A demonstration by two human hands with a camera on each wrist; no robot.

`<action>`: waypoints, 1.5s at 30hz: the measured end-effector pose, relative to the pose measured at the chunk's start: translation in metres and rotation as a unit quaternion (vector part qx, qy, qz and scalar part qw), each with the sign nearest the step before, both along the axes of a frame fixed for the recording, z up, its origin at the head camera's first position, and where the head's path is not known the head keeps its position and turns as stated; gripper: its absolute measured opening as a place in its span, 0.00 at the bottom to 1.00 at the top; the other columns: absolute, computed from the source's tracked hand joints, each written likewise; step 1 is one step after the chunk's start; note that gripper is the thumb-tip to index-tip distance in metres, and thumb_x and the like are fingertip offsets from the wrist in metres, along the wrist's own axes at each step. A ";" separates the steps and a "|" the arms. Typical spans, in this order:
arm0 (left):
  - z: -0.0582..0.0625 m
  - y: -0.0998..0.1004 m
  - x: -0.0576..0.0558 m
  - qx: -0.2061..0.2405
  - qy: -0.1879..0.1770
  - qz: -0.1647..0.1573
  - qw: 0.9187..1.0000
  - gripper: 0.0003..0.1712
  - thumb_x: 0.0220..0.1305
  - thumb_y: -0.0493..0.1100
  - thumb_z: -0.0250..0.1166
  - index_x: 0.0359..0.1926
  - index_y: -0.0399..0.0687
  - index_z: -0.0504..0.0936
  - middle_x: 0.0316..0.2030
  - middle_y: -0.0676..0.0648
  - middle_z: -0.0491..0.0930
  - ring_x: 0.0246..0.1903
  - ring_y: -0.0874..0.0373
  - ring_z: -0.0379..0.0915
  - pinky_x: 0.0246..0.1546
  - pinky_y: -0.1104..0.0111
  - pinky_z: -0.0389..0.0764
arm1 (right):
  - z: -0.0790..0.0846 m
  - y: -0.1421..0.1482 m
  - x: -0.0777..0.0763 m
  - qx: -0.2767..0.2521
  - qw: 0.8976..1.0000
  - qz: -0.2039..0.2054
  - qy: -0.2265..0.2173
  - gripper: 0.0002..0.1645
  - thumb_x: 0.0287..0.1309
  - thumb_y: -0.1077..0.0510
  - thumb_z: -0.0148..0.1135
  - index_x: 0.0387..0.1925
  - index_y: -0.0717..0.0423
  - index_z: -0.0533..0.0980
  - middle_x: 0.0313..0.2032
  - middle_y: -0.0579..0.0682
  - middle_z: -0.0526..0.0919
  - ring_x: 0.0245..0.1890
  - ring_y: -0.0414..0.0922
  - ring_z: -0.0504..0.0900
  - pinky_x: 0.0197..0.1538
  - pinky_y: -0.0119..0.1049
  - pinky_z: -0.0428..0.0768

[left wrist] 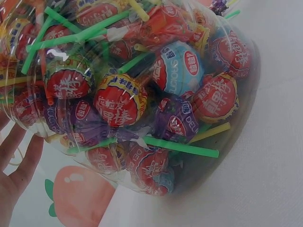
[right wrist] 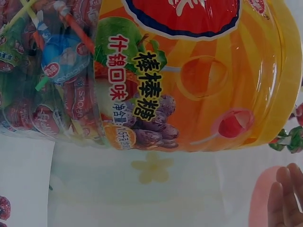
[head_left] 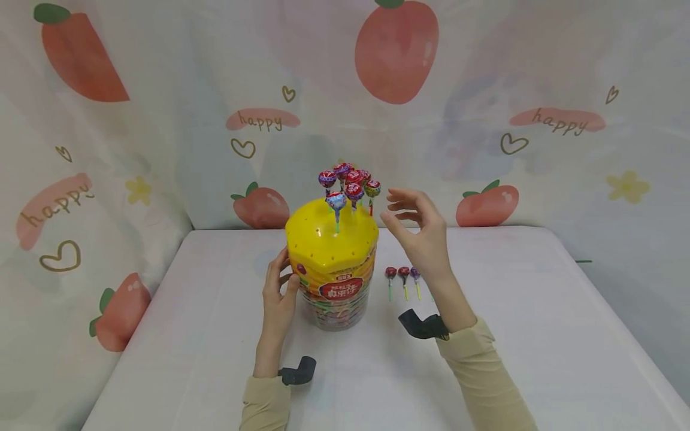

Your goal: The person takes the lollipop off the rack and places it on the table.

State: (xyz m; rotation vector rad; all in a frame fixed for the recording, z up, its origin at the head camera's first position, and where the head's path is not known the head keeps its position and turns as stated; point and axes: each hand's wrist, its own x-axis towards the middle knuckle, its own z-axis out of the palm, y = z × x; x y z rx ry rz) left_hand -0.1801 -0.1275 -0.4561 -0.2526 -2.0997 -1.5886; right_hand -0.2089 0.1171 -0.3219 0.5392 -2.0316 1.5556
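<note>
Yellow-lidded clear-plastic jar (head_left: 341,291) on white worktop (head_left: 517,287), short of far edge: probably heavy, slippery; brace its sides. Left hand (head_left: 278,311) grips it; right hand (head_left: 426,236) is spread, empty.

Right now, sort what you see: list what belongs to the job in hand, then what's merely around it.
Likely part of the job:
- jar, left hand against its side
- yellow lid
- lollipops standing in the lid
- loose lollipops on the table
- right hand, holding nothing

Merely around it:
- table
- printed curtain
- black wrist gear
</note>
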 end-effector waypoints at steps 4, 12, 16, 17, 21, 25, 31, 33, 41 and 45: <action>0.017 0.004 0.010 0.000 0.001 -0.004 1.000 0.30 0.70 0.41 0.56 0.70 0.40 0.62 0.62 0.36 0.69 0.57 0.80 0.59 0.59 0.54 0.73 | 0.005 -0.004 -0.005 0.004 1.000 0.007 -0.014 0.27 0.57 0.63 0.66 0.59 0.57 0.72 0.52 0.58 0.78 0.49 0.50 0.77 0.55 0.35 0.76; 0.027 0.006 0.016 0.004 0.013 -0.010 1.000 0.30 0.70 0.44 0.55 0.69 0.38 0.63 0.61 0.35 0.69 0.56 0.80 0.60 0.57 0.75 0.71 | 0.009 -0.012 -0.016 0.018 1.000 0.015 -0.018 0.27 0.59 0.61 0.65 0.60 0.57 0.72 0.52 0.57 0.77 0.47 0.45 0.77 0.57 0.51 0.76; 0.025 0.006 0.015 0.008 0.010 -0.014 1.000 0.30 0.70 0.45 0.55 0.69 0.39 0.62 0.61 0.35 0.69 0.56 0.79 0.59 0.59 0.55 0.74 | 0.008 -0.015 -0.020 0.014 1.000 0.017 -0.015 0.26 0.59 0.61 0.65 0.59 0.57 0.72 0.51 0.57 0.77 0.48 0.50 0.78 0.55 0.48 0.76; 0.025 0.006 0.015 0.009 0.010 -0.015 1.000 0.30 0.70 0.45 0.55 0.69 0.39 0.62 0.61 0.35 0.69 0.56 0.79 0.59 0.58 0.50 0.74 | 0.008 -0.015 -0.020 0.013 1.000 0.017 -0.015 0.25 0.59 0.61 0.64 0.59 0.57 0.72 0.51 0.57 0.78 0.48 0.51 0.78 0.55 0.46 0.76; 0.026 0.006 0.015 0.008 0.009 -0.014 1.000 0.30 0.71 0.46 0.55 0.69 0.39 0.62 0.61 0.35 0.69 0.57 0.79 0.59 0.58 0.48 0.73 | 0.008 -0.016 -0.022 0.015 1.000 0.012 -0.016 0.24 0.60 0.60 0.64 0.58 0.57 0.73 0.50 0.56 0.79 0.46 0.47 0.78 0.53 0.35 0.76; 0.027 0.006 0.016 0.006 0.006 -0.011 1.000 0.30 0.71 0.47 0.55 0.69 0.39 0.63 0.61 0.36 0.69 0.57 0.79 0.60 0.59 0.66 0.74 | 0.009 -0.017 -0.022 0.023 1.000 0.004 -0.016 0.22 0.61 0.59 0.63 0.57 0.57 0.73 0.48 0.56 0.80 0.44 0.41 0.77 0.50 0.28 0.75; 0.027 0.006 0.016 0.006 0.010 -0.011 1.000 0.30 0.71 0.48 0.55 0.68 0.39 0.63 0.61 0.36 0.69 0.56 0.80 0.60 0.58 0.51 0.74 | 0.010 -0.018 -0.022 0.025 1.000 0.001 -0.016 0.21 0.62 0.59 0.63 0.56 0.58 0.74 0.46 0.56 0.81 0.42 0.39 0.77 0.49 0.25 0.75; 0.027 0.006 0.016 0.007 0.012 -0.011 1.000 0.30 0.71 0.47 0.55 0.68 0.39 0.63 0.61 0.35 0.69 0.56 0.80 0.60 0.58 0.48 0.73 | 0.010 -0.019 -0.022 0.026 1.000 -0.001 -0.016 0.21 0.62 0.59 0.62 0.56 0.58 0.74 0.46 0.57 0.81 0.42 0.38 0.77 0.49 0.25 0.75; 0.029 0.006 0.017 0.007 0.005 -0.010 1.000 0.30 0.71 0.47 0.55 0.68 0.39 0.63 0.61 0.35 0.69 0.56 0.80 0.60 0.59 0.57 0.74 | 0.014 -0.019 -0.021 0.020 1.000 -0.010 -0.016 0.20 0.62 0.59 0.62 0.55 0.59 0.74 0.45 0.57 0.81 0.41 0.38 0.77 0.48 0.25 0.75; 0.029 0.006 0.017 0.008 0.005 -0.011 1.000 0.30 0.71 0.47 0.55 0.68 0.39 0.63 0.62 0.36 0.69 0.56 0.80 0.59 0.58 0.46 0.72 | 0.016 -0.019 -0.020 0.008 1.000 -0.011 -0.004 0.21 0.61 0.60 0.63 0.55 0.60 0.75 0.45 0.58 0.81 0.40 0.37 0.77 0.48 0.26 0.76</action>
